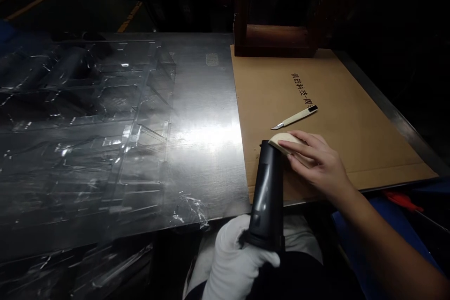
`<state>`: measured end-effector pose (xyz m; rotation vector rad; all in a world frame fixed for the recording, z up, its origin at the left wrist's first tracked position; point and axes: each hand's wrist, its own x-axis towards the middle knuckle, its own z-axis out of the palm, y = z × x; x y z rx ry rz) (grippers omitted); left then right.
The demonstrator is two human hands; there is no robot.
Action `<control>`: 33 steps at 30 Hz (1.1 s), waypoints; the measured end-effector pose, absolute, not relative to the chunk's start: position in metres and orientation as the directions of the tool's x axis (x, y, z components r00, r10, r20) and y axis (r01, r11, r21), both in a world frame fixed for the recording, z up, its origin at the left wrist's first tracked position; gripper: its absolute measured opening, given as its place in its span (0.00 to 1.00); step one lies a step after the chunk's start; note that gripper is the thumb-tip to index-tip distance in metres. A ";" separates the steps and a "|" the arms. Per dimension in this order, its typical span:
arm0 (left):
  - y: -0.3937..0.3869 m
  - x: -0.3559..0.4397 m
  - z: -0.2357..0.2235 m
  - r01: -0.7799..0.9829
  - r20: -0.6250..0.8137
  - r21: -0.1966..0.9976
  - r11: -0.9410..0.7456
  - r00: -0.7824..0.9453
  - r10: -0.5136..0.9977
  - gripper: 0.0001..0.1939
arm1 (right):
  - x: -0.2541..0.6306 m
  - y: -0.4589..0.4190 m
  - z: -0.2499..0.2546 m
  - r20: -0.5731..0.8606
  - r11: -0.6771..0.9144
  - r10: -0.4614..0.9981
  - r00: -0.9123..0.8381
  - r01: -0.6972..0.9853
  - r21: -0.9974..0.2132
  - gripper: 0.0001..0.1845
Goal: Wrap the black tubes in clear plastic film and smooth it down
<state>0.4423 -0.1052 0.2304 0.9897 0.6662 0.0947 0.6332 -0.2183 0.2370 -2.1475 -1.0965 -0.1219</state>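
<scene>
My left hand [234, 255], in a white glove, is closed round the lower end of a long black plastic part [267, 192]. The part tilts up and away from me over the front edge of the table. My bare right hand [318, 159] grips a pale, cream-coloured block with a rounded edge [286, 140]. This block touches the upper right end of the black part. Just beyond it, a craft knife [297, 116] with a pale handle and black end lies on the cardboard, blade pointing left.
A cardboard sheet [351, 126] with printed characters covers the metal table's [204, 103] right side. Clear plastic trays [116, 117], some holding dark parts, fill the left. A reddish-brown frame [276, 50] stands at the back. A red-handled tool [402, 200] lies at lower right.
</scene>
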 end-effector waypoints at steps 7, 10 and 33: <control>-0.107 0.442 0.232 0.271 -0.497 0.822 0.501 0.772 0.397 0.11 | 0.627 -0.213 0.245 0.377 -0.324 0.738 0.560 0.784 -0.529 0.16; -0.105 0.442 0.231 0.257 -0.482 0.832 0.492 0.774 0.411 0.11 | 0.623 -0.213 0.246 0.392 -0.341 0.719 0.573 0.783 -0.520 0.16; -0.108 0.435 0.217 0.038 -0.015 0.997 -0.065 0.950 0.312 0.11 | 0.655 -0.219 0.269 0.248 -0.193 0.922 0.298 0.907 -0.373 0.16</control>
